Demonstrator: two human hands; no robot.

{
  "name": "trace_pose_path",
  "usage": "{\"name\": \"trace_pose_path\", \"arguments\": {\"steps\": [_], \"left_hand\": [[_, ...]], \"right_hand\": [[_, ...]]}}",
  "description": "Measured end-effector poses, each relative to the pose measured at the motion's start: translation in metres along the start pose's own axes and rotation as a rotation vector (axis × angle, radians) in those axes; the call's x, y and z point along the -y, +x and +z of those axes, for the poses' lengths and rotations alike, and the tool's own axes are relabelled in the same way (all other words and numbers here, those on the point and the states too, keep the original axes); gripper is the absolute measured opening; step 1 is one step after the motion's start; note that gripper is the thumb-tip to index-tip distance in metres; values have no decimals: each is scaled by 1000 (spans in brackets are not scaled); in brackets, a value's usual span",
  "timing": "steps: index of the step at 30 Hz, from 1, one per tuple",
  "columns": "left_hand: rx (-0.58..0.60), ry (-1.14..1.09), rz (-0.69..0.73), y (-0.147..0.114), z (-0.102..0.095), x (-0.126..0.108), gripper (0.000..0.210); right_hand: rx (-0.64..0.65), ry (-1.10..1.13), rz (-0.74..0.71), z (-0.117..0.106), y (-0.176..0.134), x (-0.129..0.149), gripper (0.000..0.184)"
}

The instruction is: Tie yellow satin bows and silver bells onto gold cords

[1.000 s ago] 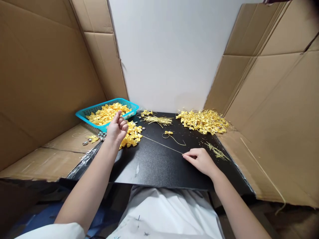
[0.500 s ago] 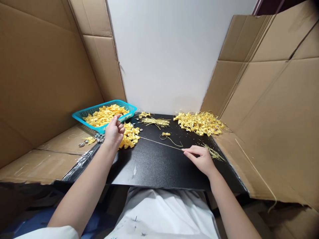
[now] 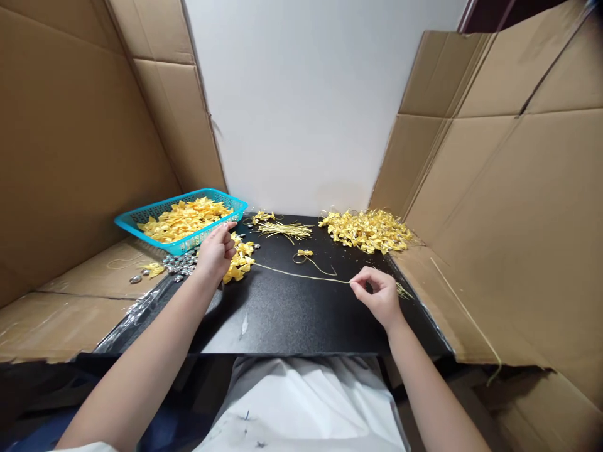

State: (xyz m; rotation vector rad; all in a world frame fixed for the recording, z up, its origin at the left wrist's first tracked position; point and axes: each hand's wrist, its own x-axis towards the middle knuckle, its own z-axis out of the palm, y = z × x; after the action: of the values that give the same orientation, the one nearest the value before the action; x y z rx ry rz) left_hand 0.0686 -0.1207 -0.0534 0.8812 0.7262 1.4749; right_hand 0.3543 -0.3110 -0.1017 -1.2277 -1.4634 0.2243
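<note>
My right hand [image 3: 375, 294] is closed in a pinch on one end of a thin gold cord [image 3: 301, 275], above the black table. The cord sags slightly and runs left toward my left hand, becoming lost against a small pile of yellow ribbon bows [image 3: 239, 263]. My left hand [image 3: 217, 254] has its fingers curled together beside that pile, in front of the basket; what lies in its grip is hidden. Between the hands, farther back, lies a single bow with a cord loop [image 3: 305, 253].
A turquoise basket [image 3: 123, 221] full of yellow bows stands at left, with silver beads [image 3: 181, 267] before it. Behind are a bundle of gold cords [image 3: 285, 230] and a large heap of corded bows [image 3: 367, 230]. Cardboard walls [image 3: 509, 207] enclose both sides.
The cord was straight and taut and now sags in a curve. My right hand has turned, its thumb and finger forming a ring. The view has shifted slightly.
</note>
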Motion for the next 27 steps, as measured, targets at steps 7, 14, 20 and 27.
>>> {"name": "trace_pose_path", "arguments": {"steps": [7,14,20,27], "left_hand": [[-33,-23,33,1,0,-3,13],[-78,-76,75,6,-7,-5,16],[-109,-72,87,4,-4,-8,18],[-128,-87,59,1,-1,-12,20]], "right_hand": [[29,-43,-48,2,0,7,11],[164,-179,-88,6,1,3,10],[155,-177,-129,8,0,-1,11],[108,-186,-150,7,0,1,12]]}}
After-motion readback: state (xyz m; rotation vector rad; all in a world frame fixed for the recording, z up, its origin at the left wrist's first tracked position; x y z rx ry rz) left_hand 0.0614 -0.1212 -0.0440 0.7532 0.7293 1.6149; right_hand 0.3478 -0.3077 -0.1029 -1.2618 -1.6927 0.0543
